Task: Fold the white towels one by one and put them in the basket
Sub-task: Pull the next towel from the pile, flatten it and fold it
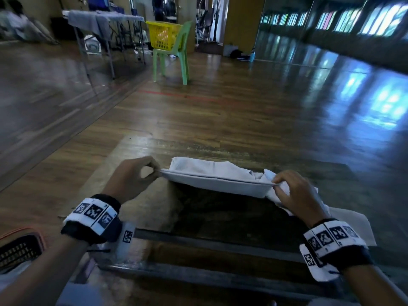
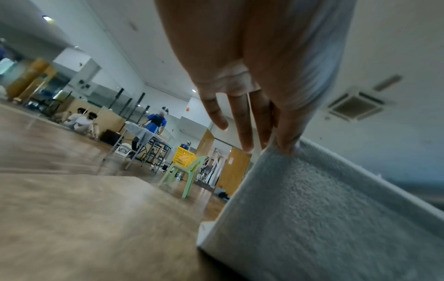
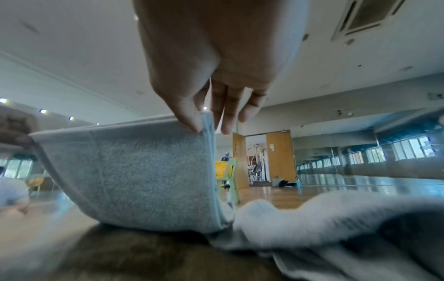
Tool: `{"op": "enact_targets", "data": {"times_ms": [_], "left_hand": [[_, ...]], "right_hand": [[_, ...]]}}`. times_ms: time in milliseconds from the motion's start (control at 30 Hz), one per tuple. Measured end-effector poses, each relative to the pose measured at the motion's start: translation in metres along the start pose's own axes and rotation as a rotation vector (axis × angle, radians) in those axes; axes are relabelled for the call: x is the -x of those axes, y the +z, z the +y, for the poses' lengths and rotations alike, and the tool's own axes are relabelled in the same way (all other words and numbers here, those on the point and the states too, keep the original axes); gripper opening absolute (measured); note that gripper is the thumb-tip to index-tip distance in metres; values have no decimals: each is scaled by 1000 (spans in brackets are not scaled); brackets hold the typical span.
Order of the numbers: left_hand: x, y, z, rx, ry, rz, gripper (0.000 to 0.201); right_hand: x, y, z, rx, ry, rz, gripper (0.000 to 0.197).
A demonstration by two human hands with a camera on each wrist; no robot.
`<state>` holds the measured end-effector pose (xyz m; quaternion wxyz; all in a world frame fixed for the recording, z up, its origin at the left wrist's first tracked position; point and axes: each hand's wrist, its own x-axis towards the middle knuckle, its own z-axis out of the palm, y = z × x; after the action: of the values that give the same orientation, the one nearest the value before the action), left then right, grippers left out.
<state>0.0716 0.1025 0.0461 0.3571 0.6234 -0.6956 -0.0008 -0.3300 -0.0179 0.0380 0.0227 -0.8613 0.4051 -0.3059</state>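
Above the near table (image 1: 220, 219), the left hand (image 1: 132, 177) and right hand (image 1: 295, 195) each pinch a corner of a white towel (image 1: 216, 182), thumb against forefinger, other fingers loose; its far half rests on the table.

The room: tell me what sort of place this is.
Probably a gym or dance studio: a wide wooden floor, a long wall of mirrors and an exercise machine through the doorway. The hands fold a towel here.
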Motion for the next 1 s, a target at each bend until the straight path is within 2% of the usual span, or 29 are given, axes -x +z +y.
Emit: {"op": "enact_targets", "data": {"times_ms": [133,200,300,433,533,633,700,767,833,900,1000], "left_hand": [[-16,-14,18,146,-17,193,5],[-21,-21,26,174,-18,252,14],[-30,-48,46,138,23,296,27],[-44,-94,70,88,167,360,23],[-55,-116,77,99,190,406,20],[-58,-111,68,79,174,318,6],[-56,-94,53,36,127,198,5],[-49,-73,37,-30,41,45,17],[-42,-53,25,-148,-16,-29,17],[-38,-38,18,-266,-44,-3,8],[-35,-18,11,-276,-60,2,8]], "right_hand": [[-24,-24,-18,-80,0,198,16],[-34,-36,-27,-114,17,276,16],[-42,-63,-39,-153,31,370,11],[-50,-102,-61,-107,27,465,14],[-57,-121,-76,-100,4,491,17],[-61,-113,-70,-83,40,411,12],[-62,-95,-54,-101,119,194,14],[-61,-74,-37,-57,170,-13,27],[-58,-52,-27,54,148,-27,30],[-56,-34,-26,142,136,44,22],[-47,-10,-22,170,119,72,16]]}}
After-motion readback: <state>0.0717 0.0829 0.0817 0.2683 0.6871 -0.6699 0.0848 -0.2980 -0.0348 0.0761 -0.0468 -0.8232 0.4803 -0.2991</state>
